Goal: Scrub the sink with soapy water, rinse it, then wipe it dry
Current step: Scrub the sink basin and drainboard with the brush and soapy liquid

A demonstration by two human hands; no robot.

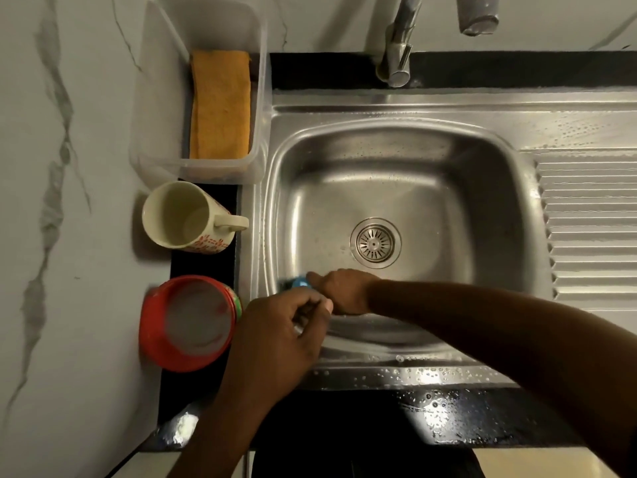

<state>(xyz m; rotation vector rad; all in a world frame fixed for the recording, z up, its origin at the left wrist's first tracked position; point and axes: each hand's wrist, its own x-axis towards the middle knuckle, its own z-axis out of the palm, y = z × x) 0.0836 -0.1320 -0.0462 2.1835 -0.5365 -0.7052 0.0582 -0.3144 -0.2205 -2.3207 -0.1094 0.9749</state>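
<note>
left hand (282, 326): fingers (310, 305) curled | right hand (341, 291): fingers clenched, forearm stretched in from right

Black bench (499, 69), beaded with water along front edge. Holds steel sink (396, 160) set in, ribbed drainboard (593, 229) to right. Left of sink, back to front: clear plastic tub (165, 98) with orange cloth (220, 105) inside; cream mug (206, 244) with red pattern, upright, handle toward sink; red bowl (151, 322) of cloudy whitish liquid. Tap (396, 60) stands at back strip behind basin.
</note>
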